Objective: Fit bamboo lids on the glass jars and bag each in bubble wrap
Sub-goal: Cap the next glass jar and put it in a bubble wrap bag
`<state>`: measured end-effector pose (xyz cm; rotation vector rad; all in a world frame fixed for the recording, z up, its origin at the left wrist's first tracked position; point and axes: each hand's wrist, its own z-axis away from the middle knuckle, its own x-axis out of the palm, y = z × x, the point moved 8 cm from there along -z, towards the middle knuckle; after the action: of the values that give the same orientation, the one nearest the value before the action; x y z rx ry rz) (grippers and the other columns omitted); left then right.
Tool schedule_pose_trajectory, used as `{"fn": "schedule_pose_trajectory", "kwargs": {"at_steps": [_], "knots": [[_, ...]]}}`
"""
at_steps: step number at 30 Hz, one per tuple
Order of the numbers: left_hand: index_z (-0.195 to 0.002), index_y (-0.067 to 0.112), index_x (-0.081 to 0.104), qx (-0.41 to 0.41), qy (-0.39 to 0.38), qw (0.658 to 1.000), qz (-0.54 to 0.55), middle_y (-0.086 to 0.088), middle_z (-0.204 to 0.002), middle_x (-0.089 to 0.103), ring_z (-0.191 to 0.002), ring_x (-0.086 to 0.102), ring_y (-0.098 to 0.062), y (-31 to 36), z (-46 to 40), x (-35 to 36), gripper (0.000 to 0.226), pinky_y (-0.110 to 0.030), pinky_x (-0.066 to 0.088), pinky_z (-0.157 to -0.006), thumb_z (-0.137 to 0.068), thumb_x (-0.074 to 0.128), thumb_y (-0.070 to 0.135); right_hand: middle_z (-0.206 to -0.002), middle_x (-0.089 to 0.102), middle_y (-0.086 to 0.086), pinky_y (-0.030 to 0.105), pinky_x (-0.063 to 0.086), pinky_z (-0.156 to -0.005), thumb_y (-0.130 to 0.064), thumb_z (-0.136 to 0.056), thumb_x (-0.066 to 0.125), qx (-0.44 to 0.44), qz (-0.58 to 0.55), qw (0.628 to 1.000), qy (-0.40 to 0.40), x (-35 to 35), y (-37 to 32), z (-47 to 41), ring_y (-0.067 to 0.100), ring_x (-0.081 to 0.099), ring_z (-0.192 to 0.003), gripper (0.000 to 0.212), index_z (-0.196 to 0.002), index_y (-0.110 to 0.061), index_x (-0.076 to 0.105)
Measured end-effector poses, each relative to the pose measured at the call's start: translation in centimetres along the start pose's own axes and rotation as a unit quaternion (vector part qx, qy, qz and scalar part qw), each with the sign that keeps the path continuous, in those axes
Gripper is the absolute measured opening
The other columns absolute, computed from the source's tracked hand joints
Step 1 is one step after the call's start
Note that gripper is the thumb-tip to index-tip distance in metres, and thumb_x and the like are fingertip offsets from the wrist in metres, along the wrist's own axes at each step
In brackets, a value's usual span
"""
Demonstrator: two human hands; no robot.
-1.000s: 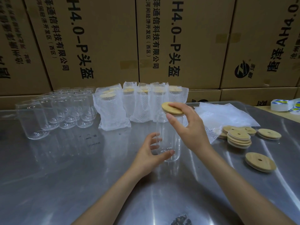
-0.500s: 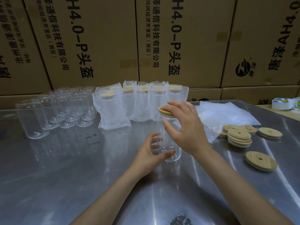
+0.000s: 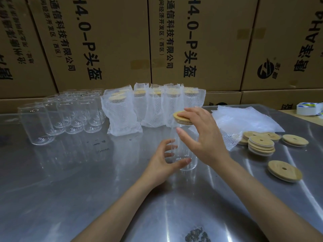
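- Low in the frame, two bare forearms rise from the bottom edge over a steel table (image 3: 70,189), with a dark smudge on the metal near the lower middle.
- The left hand (image 3: 162,163), just left of centre, curls its thumb and fingers round the lower part of a clear glass jar (image 3: 185,151) that stands upright on the table.
- The right hand (image 3: 201,137) reaches over the jar from the right; its straight fingers lie flat on a bamboo lid (image 3: 180,116) sitting on the jar's mouth, the thumb pointing left beside the glass.
- At the right, a single bamboo lid with a centre hole (image 3: 284,170) lies flat on the table.
- Further up on the right, a small stack of lids (image 3: 261,144) stands among other loose lids (image 3: 294,139), next to a pile of bubble wrap bags (image 3: 244,119).
- In the middle distance, behind the held jar, a row of wrapped jars (image 3: 122,117) stands upright, each lidded and inside a bubble bag.
- On the left, a cluster of bare jars (image 3: 57,116) without lids stands close together, just beside the wrapped ones.
- At the far right edge sits a roll of tape (image 3: 309,108).
- Across the top, cardboard cartons (image 3: 113,41) with printed lettering are stacked as a wall behind the table.
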<state>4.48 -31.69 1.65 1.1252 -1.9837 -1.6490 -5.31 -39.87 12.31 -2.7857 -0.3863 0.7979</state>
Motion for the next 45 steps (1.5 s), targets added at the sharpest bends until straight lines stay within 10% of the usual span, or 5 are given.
{"fn": "schedule_pose_trajectory", "kwargs": {"at_steps": [7, 12, 24, 33, 45], "knots": [[-0.127, 0.034, 0.044, 0.0, 0.004, 1.0, -0.005, 0.012, -0.123, 0.055, -0.112, 0.056, -0.009, -0.2, 0.0, -0.1, 0.069, -0.015, 0.049, -0.084, -0.07, 0.083, 0.032, -0.138, 0.048, -0.006, 0.018, 0.028, -0.099, -0.041, -0.098, 0.038, 0.205, -0.043, 0.974, 0.088, -0.7, 7.9, 2.7, 0.004, 0.038, -0.125, 0.042, -0.135, -0.023, 0.047], [-0.127, 0.037, 0.044, -0.001, 0.0, 1.0, -0.012, 0.013, -0.124, 0.055, -0.112, 0.054, -0.004, -0.4, 0.0, -0.2, 0.07, -0.013, 0.047, -0.082, -0.069, 0.082, 0.037, -0.144, 0.042, 0.015, 0.039, 0.034, -0.102, -0.02, -0.095, 0.047, 0.381, 0.181, 0.894, -0.152, 1.5, 14.4, 6.2, 0.033, 0.034, -0.132, 0.048, -0.14, -0.006, 0.039], [-0.129, 0.04, 0.038, -0.002, -0.007, 0.999, -0.032, 0.014, -0.128, 0.052, -0.111, 0.051, 0.002, -0.2, 0.1, 0.0, 0.071, -0.008, 0.045, -0.075, -0.073, 0.08, 0.041, -0.101, 0.066, 0.003, 0.03, 0.037, -0.066, -0.028, -0.096, 0.051, 0.397, 0.165, 0.898, -0.091, 0.3, 14.6, 5.8, 0.024, 0.056, -0.087, 0.013, -0.098, -0.02, 0.061], [-0.133, 0.036, 0.034, 0.061, 0.11, 0.992, 0.002, 0.013, -0.135, 0.045, -0.118, 0.051, -0.006, 2.5, 0.6, -2.5, 0.082, 0.004, 0.036, -0.077, -0.062, 0.069, 0.058, -0.101, 0.05, -0.003, 0.005, 0.04, -0.067, -0.022, -0.1, 0.048, 0.149, -0.043, 0.938, 0.31, -6.3, 6.5, 2.5, -0.012, 0.05, -0.085, 0.014, -0.106, -0.01, 0.049], [-0.135, 0.017, 0.028, 0.393, 0.36, 0.803, -0.268, -0.002, -0.132, 0.027, -0.129, 0.031, -0.019, 10.1, 4.8, -6.3, 0.089, -0.025, 0.027, -0.113, -0.067, 0.084, 0.029, -0.093, 0.064, 0.017, 0.029, 0.037, -0.086, -0.01, -0.095, 0.046, -0.127, 0.071, 0.967, 0.21, -3.9, -2.3, 2.2, 0.024, 0.048, -0.094, 0.009, -0.103, -0.012, 0.048]]}}
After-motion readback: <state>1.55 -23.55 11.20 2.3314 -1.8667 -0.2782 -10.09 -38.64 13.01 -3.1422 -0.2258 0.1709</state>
